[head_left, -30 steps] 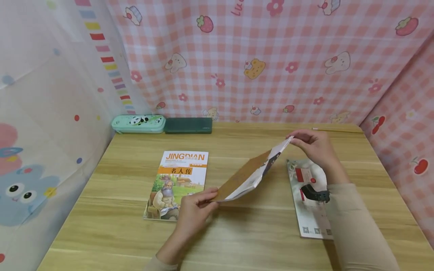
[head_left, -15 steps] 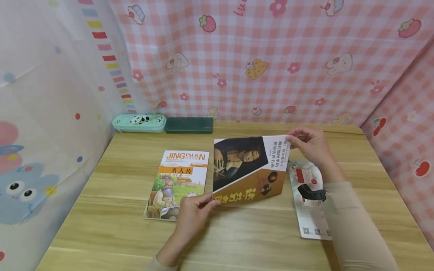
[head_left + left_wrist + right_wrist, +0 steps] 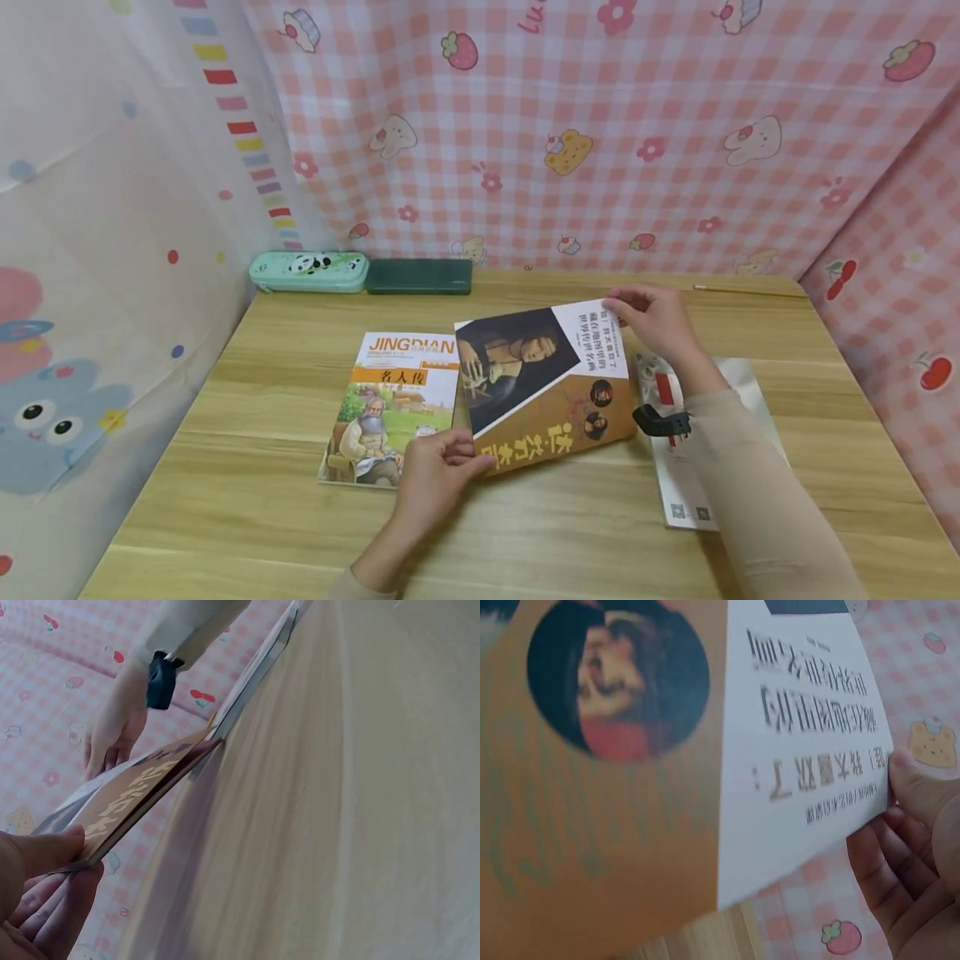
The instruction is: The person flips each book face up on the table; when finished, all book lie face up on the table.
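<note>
Between both hands is a thin book (image 3: 547,375) with a painted portrait, a white strip and a brown band on its cover, turned sideways. My left hand (image 3: 437,475) pinches its near left corner, thumb on the cover and fingers beneath, as the left wrist view shows. At the far right corner, my right hand (image 3: 656,321) holds it between thumb and fingers. In the left wrist view the book (image 3: 142,787) is tilted above the table. Its left edge overlaps the side of an orange and white book (image 3: 405,417) lying flat.
A pale book (image 3: 678,479) lies at right, partly under the right forearm. Along the back stand a mint panda pencil case (image 3: 309,272) and a dark green case (image 3: 418,277). A thin pencil-like stick (image 3: 750,291) lies at back right. Patterned cloth (image 3: 525,167) hangs behind the table.
The book was tipped nearly edge-on, then turned so its portrait cover faces up. It has since lowered and shifted left, with the right hand moving left too.
</note>
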`<state>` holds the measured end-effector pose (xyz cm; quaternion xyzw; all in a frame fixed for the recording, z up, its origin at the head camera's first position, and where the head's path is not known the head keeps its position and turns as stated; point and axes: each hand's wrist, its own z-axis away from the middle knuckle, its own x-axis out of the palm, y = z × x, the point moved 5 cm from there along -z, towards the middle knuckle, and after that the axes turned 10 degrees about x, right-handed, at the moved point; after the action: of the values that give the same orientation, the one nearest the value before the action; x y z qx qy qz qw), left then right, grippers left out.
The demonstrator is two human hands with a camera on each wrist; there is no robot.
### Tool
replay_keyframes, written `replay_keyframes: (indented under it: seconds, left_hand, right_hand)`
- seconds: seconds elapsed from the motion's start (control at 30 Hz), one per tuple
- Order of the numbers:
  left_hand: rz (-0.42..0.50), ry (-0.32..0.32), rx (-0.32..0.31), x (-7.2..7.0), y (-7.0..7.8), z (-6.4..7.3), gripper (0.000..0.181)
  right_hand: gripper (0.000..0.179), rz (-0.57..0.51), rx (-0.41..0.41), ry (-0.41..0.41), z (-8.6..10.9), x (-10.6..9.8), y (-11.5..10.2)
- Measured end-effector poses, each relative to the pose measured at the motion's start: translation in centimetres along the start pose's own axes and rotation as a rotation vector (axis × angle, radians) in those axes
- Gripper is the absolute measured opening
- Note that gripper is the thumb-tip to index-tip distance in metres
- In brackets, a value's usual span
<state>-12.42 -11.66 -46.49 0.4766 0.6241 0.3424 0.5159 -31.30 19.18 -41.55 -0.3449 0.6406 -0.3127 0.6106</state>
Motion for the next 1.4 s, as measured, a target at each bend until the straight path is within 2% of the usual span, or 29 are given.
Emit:
replay_keyframes:
  seconds: [0.13, 0.33, 0.43, 0.67, 0.77, 0.9, 1.17, 1.3, 1.4]
  left_hand:
    - [0.053, -0.030, -0.062, 0.5, -0.4, 0.2, 0.021]
    - [0.140, -0.016, -0.176, 1.5, -1.3, 0.6, 0.023]
    - [0.149, -0.018, -0.199, 2.0, -1.7, 0.9, 0.024]
    - [0.040, -0.062, -0.144, 2.4, -2.2, 1.3, 0.020]
    - [0.042, -0.103, -0.123, 2.7, -2.2, 1.4, 0.021]
    - [0.035, -0.159, -0.128, 3.0, -1.9, 1.5, 0.027]
    - [-0.133, -0.211, -0.123, 2.5, -0.9, 1.2, 0.037]
    - [-0.176, -0.210, -0.050, 1.8, -0.3, 0.4, 0.038]
    - [-0.187, -0.184, 0.007, 1.0, 0.0, -0.5, 0.035]
  right_hand:
    - [0.031, 0.018, 0.023, -0.037, -0.7, 1.2, -0.3]
    - [0.030, 0.073, 0.016, -0.068, -1.6, 3.4, -0.1]
    - [0.034, 0.081, 0.021, -0.104, -1.8, 4.6, 0.1]
    - [0.043, 0.062, 0.058, -0.210, -1.9, 7.1, 1.1]
    - [0.044, 0.065, 0.032, -0.252, -1.9, 7.8, 1.4]
    - [0.048, 0.067, 0.008, -0.306, -1.8, 8.6, 1.8]
    - [0.056, 0.083, 0.017, -0.370, -1.5, 9.3, 1.9]
    - [0.055, 0.086, 0.000, -0.366, -0.9, 8.7, 1.8]
    - [0.054, 0.101, 0.002, -0.359, -0.2, 8.1, 1.9]
